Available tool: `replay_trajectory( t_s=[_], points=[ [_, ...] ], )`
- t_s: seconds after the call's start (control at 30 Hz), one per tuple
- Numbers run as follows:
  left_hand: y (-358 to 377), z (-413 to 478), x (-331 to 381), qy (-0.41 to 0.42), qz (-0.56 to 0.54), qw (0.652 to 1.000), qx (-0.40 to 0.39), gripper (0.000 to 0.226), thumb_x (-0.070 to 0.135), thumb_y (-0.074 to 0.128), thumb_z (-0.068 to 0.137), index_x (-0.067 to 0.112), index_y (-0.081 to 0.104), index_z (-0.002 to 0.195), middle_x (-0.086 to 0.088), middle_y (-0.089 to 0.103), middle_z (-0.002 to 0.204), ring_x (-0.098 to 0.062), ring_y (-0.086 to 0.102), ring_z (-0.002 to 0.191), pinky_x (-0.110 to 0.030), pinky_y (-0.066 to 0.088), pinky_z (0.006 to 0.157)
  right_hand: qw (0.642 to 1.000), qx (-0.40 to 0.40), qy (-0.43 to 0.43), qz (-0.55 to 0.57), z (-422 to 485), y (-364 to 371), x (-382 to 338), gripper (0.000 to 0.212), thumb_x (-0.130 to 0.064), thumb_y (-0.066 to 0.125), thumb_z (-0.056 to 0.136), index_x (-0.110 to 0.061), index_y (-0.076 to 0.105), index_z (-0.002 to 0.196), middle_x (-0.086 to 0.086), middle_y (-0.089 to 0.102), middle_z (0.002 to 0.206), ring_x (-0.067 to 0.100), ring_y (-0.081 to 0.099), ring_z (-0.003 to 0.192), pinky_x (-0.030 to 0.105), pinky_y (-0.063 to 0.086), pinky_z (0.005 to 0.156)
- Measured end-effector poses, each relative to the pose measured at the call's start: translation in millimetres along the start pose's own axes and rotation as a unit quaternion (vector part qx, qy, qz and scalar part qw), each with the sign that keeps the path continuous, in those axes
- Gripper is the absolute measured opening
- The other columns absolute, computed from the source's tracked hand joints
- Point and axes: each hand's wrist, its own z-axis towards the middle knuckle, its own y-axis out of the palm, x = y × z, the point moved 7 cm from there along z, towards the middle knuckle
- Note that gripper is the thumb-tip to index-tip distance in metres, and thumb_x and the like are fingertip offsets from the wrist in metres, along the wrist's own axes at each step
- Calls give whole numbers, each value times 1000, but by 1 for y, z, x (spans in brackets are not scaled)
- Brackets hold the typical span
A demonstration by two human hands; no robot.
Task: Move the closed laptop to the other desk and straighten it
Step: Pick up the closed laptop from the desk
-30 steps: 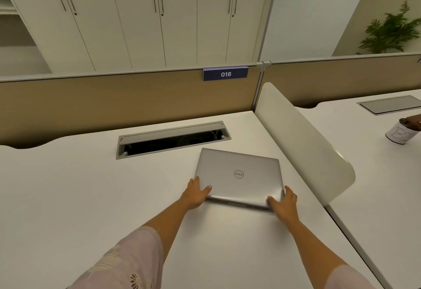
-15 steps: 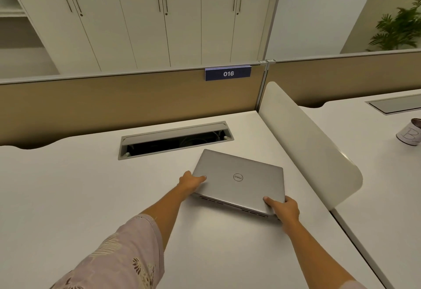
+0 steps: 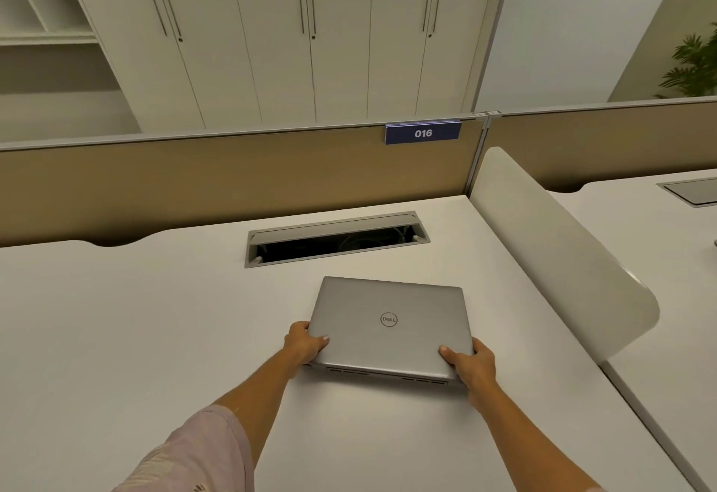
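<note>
A closed silver laptop (image 3: 390, 321) with a round logo on its lid is held over the white desk (image 3: 135, 336), its near edge raised so the underside vents show. My left hand (image 3: 305, 343) grips its near left corner, thumb on the lid. My right hand (image 3: 471, 365) grips the near right corner the same way. The other desk (image 3: 667, 259) lies to the right, beyond a white curved divider (image 3: 551, 243).
An open cable tray (image 3: 336, 237) is sunk into the desk just behind the laptop. A tan partition (image 3: 232, 173) with a blue "016" tag (image 3: 423, 133) runs along the back. A plant (image 3: 694, 65) stands at far right.
Both hands have taken hold of the laptop's near corners and lifted its near edge off the desk. It has turned slightly clockwise and sits squarer to me. The view has tilted up and shifted left.
</note>
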Motion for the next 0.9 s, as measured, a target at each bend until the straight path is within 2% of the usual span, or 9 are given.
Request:
replay_trajectory(
  t_s=[0.47,0.73,0.9],
  points=[
    [-146,-35,-109,-53,-73,993,73,49,4,71,83,-6,52,127,-22,58,131,-38,59,115,-41,48,101,988,-134,-42,-59,-83,141,-10,53,-17,82,74,-9,57,120,12,65,115,34,61,105,51,50,99],
    [-205,-59,-157,-75,-88,987,113,48,5,71,84,-4,53,127,-22,59,130,-39,59,113,-42,50,97,974,-173,-72,-125,-122,200,-6,59,-23,83,74,-8,56,124,12,65,115,33,60,105,50,50,98],
    [-217,-67,-168,-68,-65,990,107,48,9,70,84,-1,54,128,-21,60,128,-37,60,113,-46,48,101,961,-163,-110,-194,-133,212,-10,58,-30,84,72,-7,59,118,13,67,113,34,61,103,49,51,95]
  ],
)
